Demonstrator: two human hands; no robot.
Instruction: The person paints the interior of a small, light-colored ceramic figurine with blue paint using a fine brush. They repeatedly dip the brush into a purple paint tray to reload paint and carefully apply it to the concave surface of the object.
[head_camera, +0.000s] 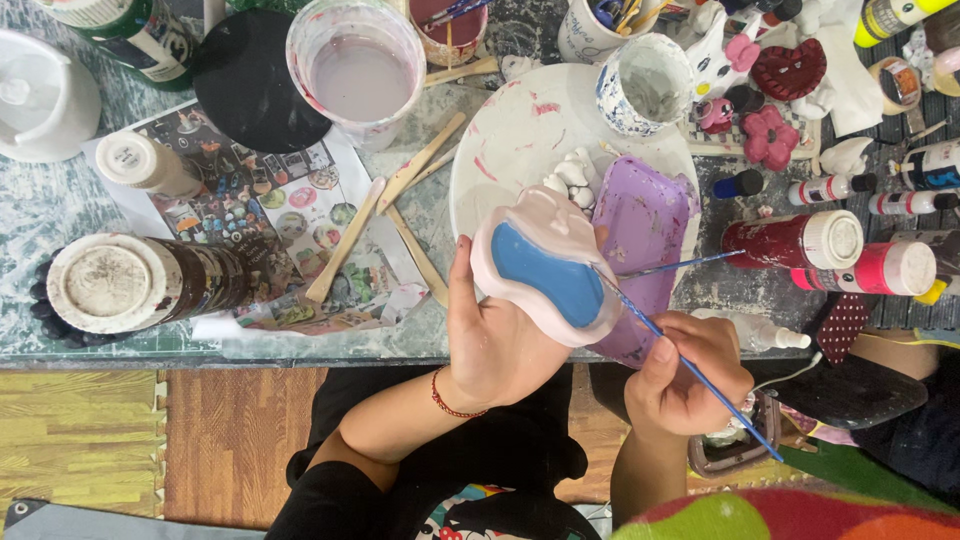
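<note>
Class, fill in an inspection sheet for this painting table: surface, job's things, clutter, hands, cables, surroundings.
Surface: table, paint-stained, printed sheet on it.
Job's things: pink figure with blue patch; thin brush, tip at the patch edge.
Clutter: water cup, wooden sticks, white plate, purple tray, paint bottles.
Hands: left hand holds the figure; right hand holds the brush.
Cables: white cord by the right hand.
Surroundings: wooden floor.

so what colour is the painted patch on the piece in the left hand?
Blue, on a pale pink ceramic piece held in the left hand; the head view shows it clearly.
</note>
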